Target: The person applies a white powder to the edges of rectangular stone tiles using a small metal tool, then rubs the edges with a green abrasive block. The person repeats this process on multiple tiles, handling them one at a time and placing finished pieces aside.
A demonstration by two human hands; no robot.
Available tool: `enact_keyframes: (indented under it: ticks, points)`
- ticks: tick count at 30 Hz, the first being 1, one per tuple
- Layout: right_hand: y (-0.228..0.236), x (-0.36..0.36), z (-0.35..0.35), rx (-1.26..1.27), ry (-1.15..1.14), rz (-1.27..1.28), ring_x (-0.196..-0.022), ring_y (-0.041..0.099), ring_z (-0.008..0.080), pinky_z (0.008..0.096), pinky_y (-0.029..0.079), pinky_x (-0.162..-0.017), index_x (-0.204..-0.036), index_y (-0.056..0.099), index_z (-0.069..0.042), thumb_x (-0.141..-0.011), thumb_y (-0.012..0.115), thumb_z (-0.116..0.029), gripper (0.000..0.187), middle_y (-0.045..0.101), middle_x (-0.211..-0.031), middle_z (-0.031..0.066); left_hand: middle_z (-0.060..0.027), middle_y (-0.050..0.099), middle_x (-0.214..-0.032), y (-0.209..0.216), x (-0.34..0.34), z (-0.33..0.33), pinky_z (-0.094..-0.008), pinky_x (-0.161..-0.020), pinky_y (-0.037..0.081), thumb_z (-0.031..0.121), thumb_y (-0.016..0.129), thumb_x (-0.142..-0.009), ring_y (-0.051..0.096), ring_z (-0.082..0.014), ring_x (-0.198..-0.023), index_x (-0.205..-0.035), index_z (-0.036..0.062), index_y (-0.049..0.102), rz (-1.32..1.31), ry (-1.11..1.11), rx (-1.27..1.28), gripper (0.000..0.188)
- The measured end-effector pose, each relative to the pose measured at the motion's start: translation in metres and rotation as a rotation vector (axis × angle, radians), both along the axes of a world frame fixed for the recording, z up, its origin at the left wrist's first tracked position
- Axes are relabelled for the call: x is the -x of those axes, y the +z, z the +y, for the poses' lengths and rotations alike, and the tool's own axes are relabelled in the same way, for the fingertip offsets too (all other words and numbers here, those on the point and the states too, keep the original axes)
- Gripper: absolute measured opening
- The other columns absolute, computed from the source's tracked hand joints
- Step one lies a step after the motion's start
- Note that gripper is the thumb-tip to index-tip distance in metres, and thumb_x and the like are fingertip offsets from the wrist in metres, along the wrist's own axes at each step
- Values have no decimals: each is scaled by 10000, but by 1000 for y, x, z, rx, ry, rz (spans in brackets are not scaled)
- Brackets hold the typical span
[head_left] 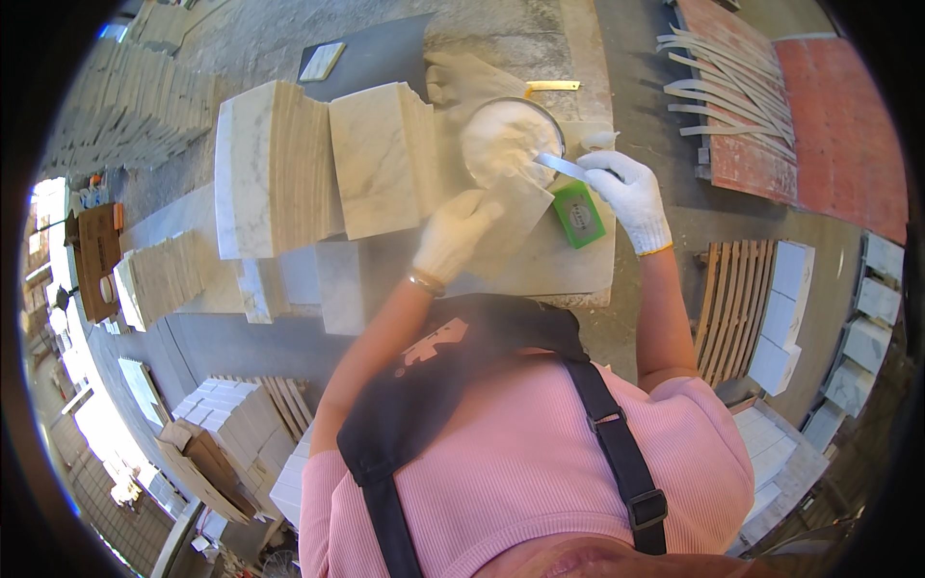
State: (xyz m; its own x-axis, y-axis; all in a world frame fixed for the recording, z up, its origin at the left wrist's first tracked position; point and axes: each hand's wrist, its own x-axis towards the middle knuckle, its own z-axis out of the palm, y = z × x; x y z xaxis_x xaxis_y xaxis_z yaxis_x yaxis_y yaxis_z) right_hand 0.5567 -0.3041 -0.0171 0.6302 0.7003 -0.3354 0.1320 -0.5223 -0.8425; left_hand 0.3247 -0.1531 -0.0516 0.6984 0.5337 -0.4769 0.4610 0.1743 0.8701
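My left hand (457, 233), in a white glove, is closed on the near-left edge of a pale marble tile (523, 210). The tile lies tilted beside a round bowl (561, 131) full of white paste or powder (503, 133). In my right hand (631, 197), also gloved, is a narrow flat spatula (561, 166), its tip over the white stuff at the bowl's right side. Just below the spatula sits a green box (579, 218). The fingers of both hands are bent round what they hold.
Stacks of marble tiles (378, 164) stand left of the bowl on the worktable (586, 275). A yellow-handled tool (556, 86) lies behind the bowl. White strips (732, 87) rest on a reddish board to the right. A wooden pallet (734, 308) is at lower right.
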Motion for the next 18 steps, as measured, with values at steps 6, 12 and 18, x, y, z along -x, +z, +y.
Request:
enact_keyframes:
  ticks: [6, 12, 18]
  points:
    - [-25, 18, 12, 62, 168, -253, -957, 725, 198, 314, 550, -874, -1086, 777, -94, -934, 672, -203, 215, 773, -1055, 85, -77, 732, -1023, -2, 0, 2, -300, -852, 514, 312, 690, -965, 628, -128, -916, -1216, 0, 703, -8, -31, -23, 401]
    - [-11, 14, 1, 6, 93, -166, -939, 705, 148, 302, 548, -874, -1101, 763, -38, -962, 709, -234, 246, 769, -1008, 67, -85, 732, -1020, 3, 0, 3, -304, -855, 514, 299, 686, -968, 627, -138, -918, -1215, -6, 699, -16, -41, 4, 392]
    - [-26, -15, -22, 65, -277, -186, -1001, 701, 199, 337, 544, -893, -1177, 734, -71, -862, 805, -323, 410, 747, -1087, 96, -101, 734, -1051, 2, 0, 3, -313, -870, 512, 291, 680, -971, 633, -153, -937, -1241, -13, 692, -21, -30, 25, 407]
